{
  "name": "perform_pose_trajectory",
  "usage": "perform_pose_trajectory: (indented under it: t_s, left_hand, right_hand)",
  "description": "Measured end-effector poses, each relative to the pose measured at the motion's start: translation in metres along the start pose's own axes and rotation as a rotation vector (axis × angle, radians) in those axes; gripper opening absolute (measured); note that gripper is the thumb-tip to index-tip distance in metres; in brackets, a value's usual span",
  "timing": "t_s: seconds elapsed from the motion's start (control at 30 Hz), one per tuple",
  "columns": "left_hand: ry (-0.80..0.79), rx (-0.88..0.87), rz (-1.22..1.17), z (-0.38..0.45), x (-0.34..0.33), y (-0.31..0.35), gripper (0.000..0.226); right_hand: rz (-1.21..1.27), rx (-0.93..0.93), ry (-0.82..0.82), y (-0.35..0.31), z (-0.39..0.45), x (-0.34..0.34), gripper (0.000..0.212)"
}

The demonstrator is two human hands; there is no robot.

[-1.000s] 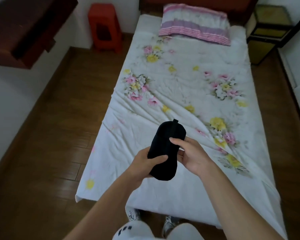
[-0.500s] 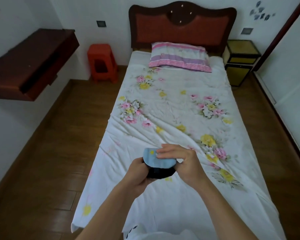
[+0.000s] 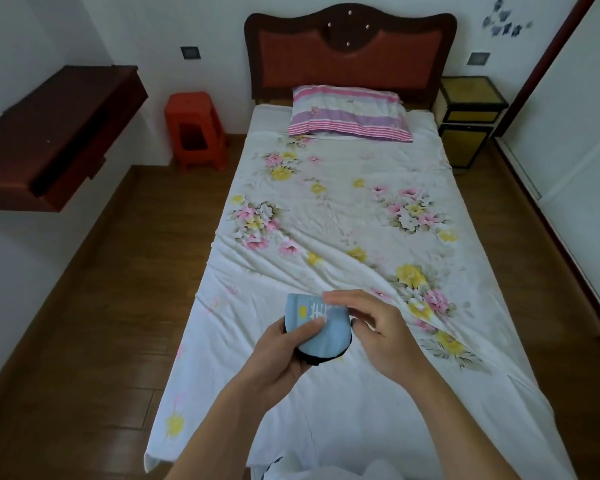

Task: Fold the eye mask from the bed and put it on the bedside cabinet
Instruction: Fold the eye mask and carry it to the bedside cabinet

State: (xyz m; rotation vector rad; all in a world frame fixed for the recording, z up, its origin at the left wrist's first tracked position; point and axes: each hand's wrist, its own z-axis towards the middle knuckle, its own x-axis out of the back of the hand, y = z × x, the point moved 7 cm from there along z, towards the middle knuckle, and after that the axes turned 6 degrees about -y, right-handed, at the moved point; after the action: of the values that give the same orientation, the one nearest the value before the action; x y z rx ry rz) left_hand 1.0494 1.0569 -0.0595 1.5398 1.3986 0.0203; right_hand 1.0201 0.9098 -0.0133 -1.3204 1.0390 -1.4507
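The eye mask (image 3: 321,336) is folded in half, light blue face up with a black edge below, held above the foot of the bed (image 3: 343,220). My left hand (image 3: 281,355) grips its left side, thumb on top. My right hand (image 3: 371,327) pinches its upper right edge with the fingers curled over it. The bedside cabinet (image 3: 468,116), yellow with dark trim, stands at the far right of the headboard; its top looks bare.
A striped pillow (image 3: 347,116) lies at the head of the bed. A red plastic stool (image 3: 194,129) stands left of the bed. A dark wooden shelf (image 3: 52,133) juts from the left wall. Wooden floor runs along both sides.
The mask went from open and black side up to folded with its blue side up. My view rose toward the headboard. Both hands stayed on the mask.
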Motion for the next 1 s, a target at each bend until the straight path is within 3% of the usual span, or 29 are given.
perform_pose_trajectory:
  t_s: [0.1, 0.2, 0.3, 0.5, 0.7, 1.0]
  left_hand:
    - [0.046, -0.025, 0.046, -0.002, 0.000, 0.001, 0.048]
    - [0.098, -0.041, 0.087, -0.002, 0.000, 0.000, 0.048]
    - [0.130, -0.054, 0.131, -0.001, -0.004, -0.006, 0.049]
    - [0.156, -0.082, 0.150, -0.003, -0.013, -0.018, 0.039]
    - [0.155, -0.097, 0.200, 0.000, -0.026, -0.026, 0.038]
    - [-0.106, 0.006, 0.354, 0.014, -0.040, -0.029, 0.038]
  right_hand:
    - [0.340, -0.178, 0.140, 0.013, -0.009, 0.015, 0.041]
    - [0.515, -0.333, 0.181, 0.030, -0.023, 0.020, 0.038]
    - [0.583, -0.440, 0.214, 0.042, -0.036, 0.019, 0.029]
    - [0.624, -0.561, 0.232, 0.054, -0.058, 0.013, 0.046]
    - [0.642, -0.584, 0.259, 0.054, -0.073, 0.020, 0.034]
    - [0.720, -0.606, 0.684, 0.051, -0.127, 0.024, 0.022]
